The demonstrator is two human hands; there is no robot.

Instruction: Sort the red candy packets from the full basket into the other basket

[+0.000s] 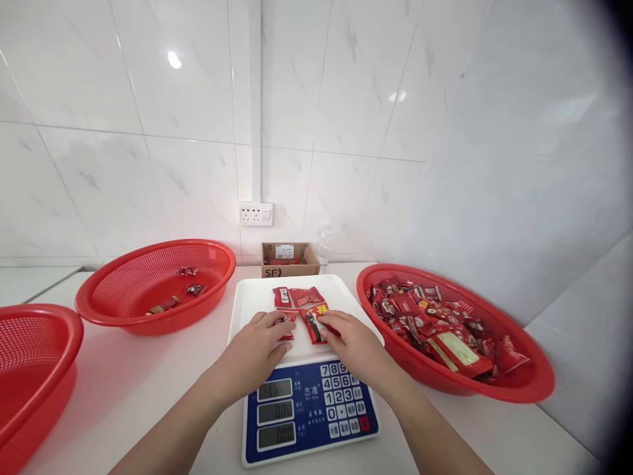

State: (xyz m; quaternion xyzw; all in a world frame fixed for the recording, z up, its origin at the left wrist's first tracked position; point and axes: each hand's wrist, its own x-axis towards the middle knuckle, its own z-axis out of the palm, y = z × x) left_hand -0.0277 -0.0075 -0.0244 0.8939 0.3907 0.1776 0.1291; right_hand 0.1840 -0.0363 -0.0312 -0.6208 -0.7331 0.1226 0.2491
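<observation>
My left hand (260,346) has its fingers and thumb around a small red snack packet (285,326) on the white pan of a digital scale (250,300). On the right, my right hand (359,346) pinches the edge of another red snack packet (311,324), which bears yellow lettering and a dark figure. Just behind them on the pan lie a red packet with a white label (281,297) and a plain-looking red packet (306,297). The scale's blue keypad panel (311,422) faces me, with displays at its left.
A red basket (539,382) at right holds many red packets. Another red basket (222,264) at left has a few packets inside, and a third red basket (69,323) is cut off at the left edge. A cardboard box (297,270) stands behind the scale, below a wall socket (256,214).
</observation>
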